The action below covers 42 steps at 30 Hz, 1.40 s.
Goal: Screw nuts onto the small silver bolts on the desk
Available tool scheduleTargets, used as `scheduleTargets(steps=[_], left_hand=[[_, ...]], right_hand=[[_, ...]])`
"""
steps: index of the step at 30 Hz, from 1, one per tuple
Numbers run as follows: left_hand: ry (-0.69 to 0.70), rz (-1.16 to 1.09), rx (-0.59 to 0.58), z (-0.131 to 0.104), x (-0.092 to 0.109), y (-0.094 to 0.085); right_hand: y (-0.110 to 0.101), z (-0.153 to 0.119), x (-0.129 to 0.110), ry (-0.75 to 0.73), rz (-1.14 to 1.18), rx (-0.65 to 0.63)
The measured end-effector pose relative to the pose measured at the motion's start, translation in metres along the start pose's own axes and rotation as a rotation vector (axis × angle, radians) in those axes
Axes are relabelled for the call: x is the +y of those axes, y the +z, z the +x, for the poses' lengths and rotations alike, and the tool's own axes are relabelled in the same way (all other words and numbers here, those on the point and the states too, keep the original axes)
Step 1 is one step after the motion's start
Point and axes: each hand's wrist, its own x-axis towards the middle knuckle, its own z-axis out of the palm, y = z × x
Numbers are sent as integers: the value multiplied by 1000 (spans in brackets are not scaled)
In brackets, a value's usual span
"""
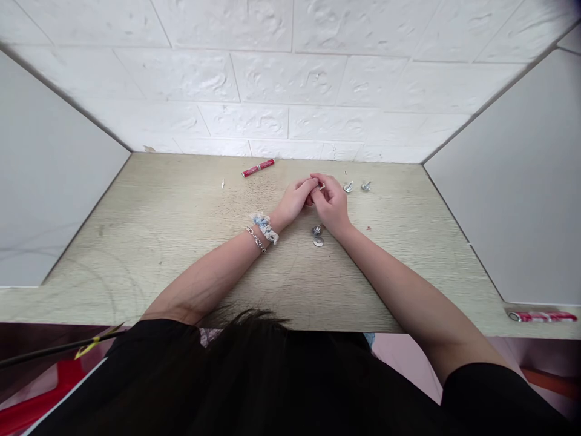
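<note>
My left hand (pixel 296 200) and my right hand (pixel 333 204) meet above the far middle of the table, both with fingers closed. Between the fingertips shows a bit of a small silvery piece (pixel 322 187); the fingers hide most of it, so its kind is unclear. Just beyond my right hand lie two bolts with washers, one close by (pixel 348 188) and one farther right (pixel 365 186). On the near side of the hands, a small metal fastener (pixel 316 230) lies beside a flat round washer (pixel 319 241).
A red tube with silvery ends (pixel 258 168) lies near the white brick wall (pixel 258 79). Another red tube (pixel 542 317) is at the table's front right edge. Grey panels stand at left (pixel 54 169) and right (pixel 512 181). A small white scrap (pixel 223 183) lies on the table (pixel 181 200).
</note>
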Motion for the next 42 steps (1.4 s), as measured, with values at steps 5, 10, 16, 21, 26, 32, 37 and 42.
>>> scheduleTargets(steps=[5,10,16,21,26,32,37,42], left_hand=[[2,4,13,4,-6,-2],[2,34,-8,4,-7,-3],[5,-57,-70,2,-5,-2],[11,-58,-29,6,-8,-3],[3,1,-1,4,-6,-2],[6,62,-33,-3,2,1],[6,17,-42,1,-2,-2],[25,4,-27,6,-10,-5]], right_hand=[[-2,0,-3,-78,-38,23],[0,-1,-2,46,0,24],[2,-1,2,73,5,31],[0,0,0,-51,-60,15],[-1,0,-3,-22,-40,25],[0,-1,-4,102,5,41],[0,0,-3,47,-33,38],[-1,1,-5,-38,-48,25]])
